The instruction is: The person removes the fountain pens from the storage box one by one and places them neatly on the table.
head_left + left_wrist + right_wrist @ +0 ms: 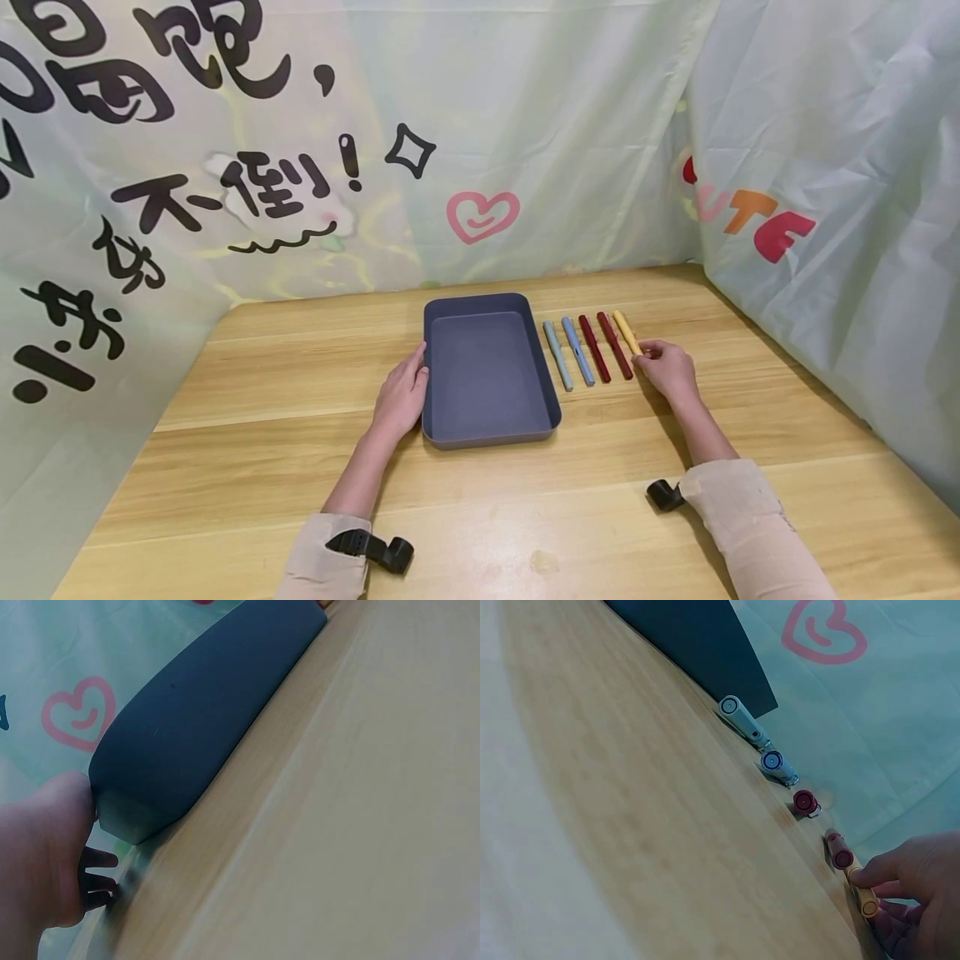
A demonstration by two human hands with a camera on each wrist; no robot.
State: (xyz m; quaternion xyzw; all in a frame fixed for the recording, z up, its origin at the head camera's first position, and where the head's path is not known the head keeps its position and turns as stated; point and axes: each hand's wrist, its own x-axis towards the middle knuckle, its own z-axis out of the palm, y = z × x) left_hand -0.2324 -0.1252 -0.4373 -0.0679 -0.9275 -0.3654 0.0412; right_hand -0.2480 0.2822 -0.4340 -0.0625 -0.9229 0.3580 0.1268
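Observation:
A dark blue-grey rectangular tray [491,435] lies flat on the wooden table with nothing in it. My left hand [401,396] rests against its left side; in the left wrist view the thumb [71,791] touches the wall near a corner. To the right of the tray, several pens lie in a row: a pale teal pen [558,357], a light blue pen [577,350], two dark red pens [595,348] and a yellow pen [627,332] at the right end. My right hand [667,367] pinches the yellow pen's near end between thumb and fingers.
Printed cloth walls [480,125] stand behind and on both sides of the wooden table [525,517]. A black wrist camera [390,554] is strapped over the left sleeve, and another black camera [665,495] sits at the right sleeve.

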